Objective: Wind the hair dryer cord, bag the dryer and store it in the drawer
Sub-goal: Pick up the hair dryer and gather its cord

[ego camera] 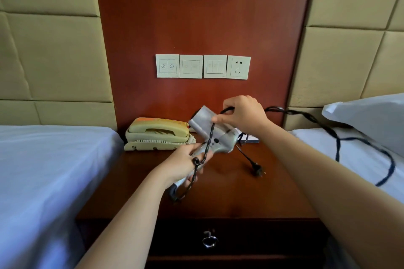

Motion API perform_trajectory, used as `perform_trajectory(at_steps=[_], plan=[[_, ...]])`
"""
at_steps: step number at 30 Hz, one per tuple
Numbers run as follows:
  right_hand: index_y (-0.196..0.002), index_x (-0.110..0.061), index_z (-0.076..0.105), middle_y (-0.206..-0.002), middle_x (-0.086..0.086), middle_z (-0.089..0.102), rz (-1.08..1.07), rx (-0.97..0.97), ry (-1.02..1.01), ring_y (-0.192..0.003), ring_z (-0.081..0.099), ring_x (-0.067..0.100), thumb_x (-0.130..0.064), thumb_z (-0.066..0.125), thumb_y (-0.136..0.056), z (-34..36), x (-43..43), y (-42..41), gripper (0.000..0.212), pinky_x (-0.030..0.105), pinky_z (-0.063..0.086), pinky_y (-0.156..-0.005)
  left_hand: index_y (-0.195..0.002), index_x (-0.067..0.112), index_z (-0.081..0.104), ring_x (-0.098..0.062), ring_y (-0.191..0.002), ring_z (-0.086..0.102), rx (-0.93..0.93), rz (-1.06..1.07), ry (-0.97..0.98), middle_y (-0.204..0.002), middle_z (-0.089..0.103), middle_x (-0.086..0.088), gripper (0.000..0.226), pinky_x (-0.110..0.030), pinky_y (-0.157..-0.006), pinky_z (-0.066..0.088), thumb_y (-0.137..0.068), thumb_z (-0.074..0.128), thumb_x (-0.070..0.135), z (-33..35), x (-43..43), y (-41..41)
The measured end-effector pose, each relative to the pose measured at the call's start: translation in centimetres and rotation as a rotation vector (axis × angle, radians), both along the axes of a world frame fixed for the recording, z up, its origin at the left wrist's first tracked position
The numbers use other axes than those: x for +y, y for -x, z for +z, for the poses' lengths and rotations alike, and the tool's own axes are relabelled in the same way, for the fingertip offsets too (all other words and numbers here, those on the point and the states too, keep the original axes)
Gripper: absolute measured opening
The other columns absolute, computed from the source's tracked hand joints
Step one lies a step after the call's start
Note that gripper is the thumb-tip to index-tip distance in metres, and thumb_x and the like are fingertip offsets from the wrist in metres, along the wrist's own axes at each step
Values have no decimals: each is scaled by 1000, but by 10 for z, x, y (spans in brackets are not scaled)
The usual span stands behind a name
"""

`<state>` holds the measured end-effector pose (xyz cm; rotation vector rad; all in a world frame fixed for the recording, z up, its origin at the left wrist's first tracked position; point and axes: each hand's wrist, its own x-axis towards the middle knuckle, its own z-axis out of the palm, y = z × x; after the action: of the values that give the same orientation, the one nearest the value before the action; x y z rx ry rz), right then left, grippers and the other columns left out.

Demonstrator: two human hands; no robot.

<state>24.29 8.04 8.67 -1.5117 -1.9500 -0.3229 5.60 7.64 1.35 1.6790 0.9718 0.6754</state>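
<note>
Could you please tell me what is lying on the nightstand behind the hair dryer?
Behind the hair dryer, a notepad corner shows beside the telephone; the rest is covered.

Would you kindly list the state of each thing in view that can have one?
Hair dryer: held by its handle in the left hand, above the nightstand.
Cord: partly wound, pinched by the right hand, the rest trailing over the bed.
Plug: unplugged, lying on the nightstand.
Wall socket: empty.
Drawer: closed.
Telephone: handset on its cradle.
</note>
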Motion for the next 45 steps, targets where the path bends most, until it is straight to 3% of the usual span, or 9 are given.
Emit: perform_trajectory(at_steps=[9, 13, 18, 21, 27, 34, 38, 42, 45], plan=[[-51, -17, 36, -50, -4, 34, 50, 68, 62, -50, 30, 14, -56, 69, -72, 8, 13, 2, 55, 29, 28, -52, -109, 12, 55, -12, -28, 38, -196, -206, 393, -55, 49, -10, 87, -12, -32, 29, -71, 22, 82, -5, -1, 4], [-53, -12, 46, -50, -1, 36, 108, 183, 205, -50, 31, 12, -46, 69, -77, 11, 17, -3, 48, 26, 28, -52, -81, 16, 57, -12, -32, 34, -223, -231, 356, -56, 47, -9, 80, -13, -34, 27, -65, 22, 86, 2, -9, 15], [-60, -6, 51, -55, 2, 36, 159, 267, 312, -50, 30, 9, -39, 67, -82, 16, 13, -8, 42, 15, 27, -46, -90, 19, 51, -8, -31, 34, -108, -300, 264, -56, 47, -5, 36, -11, -34, 25, -75, 63, 49, 11, -20, 20], [-58, -9, 47, -54, 0, 32, 179, 300, 362, -44, 28, 5, -39, 64, -85, 17, 13, -11, 44, 12, 25, -41, -88, 23, 53, -9, -31, 35, -64, -271, 184, -57, 48, -6, 13, -12, -33, 27, -91, 55, 35, 9, -23, 22], [-52, -15, 40, -52, -1, 30, 183, 325, 433, -46, 28, 9, -42, 63, -85, 12, 18, -14, 48, 18, 25, -45, -82, 9, 48, -11, -28, 36, -12, -254, 125, -51, 49, -9, 32, -11, -33, 28, -98, 42, 37, 12, -29, 20], [-65, -21, 66, -48, -12, 59, 299, 400, 666, -44, 51, 3, -33, 58, -89, 3, 11, -27, 28, 16, 42, -47, -89, 0, 48, -11, -23, 35, -172, -322, 237, -46, 49, -11, 47, -10, -33, 26, -79, 46, 46, 21, -33, 32], [-68, -54, 67, -68, -37, 63, 547, 369, 874, -66, 51, -31, -20, 55, -89, -9, -7, -19, 42, -1, 44, -80, -117, -12, 48, -11, -22, 34, -253, -341, 303, -46, 48, -11, 71, -8, -31, 28, -76, 44, 46, 20, -32, 32], [-60, -14, 43, -58, -1, 40, 103, 307, 692, -42, 40, 5, -17, 51, -96, -36, -5, -17, 36, 14, 36, -41, -106, -5, 56, -10, -22, 36, -369, -284, 370, -48, 49, -9, 59, -10, -28, 28, -82, 39, 46, 22, -21, 36], [-51, -16, 45, -47, -3, 40, 69, 272, 594, -43, 35, 13, -35, 48, -96, -45, -9, -12, 49, 21, 35, -45, -101, 1, 56, -9, -23, 35, -473, -130, 325, -50, 47, -7, 48, -11, -28, 29, -82, 45, 44, 15, -8, 40]])
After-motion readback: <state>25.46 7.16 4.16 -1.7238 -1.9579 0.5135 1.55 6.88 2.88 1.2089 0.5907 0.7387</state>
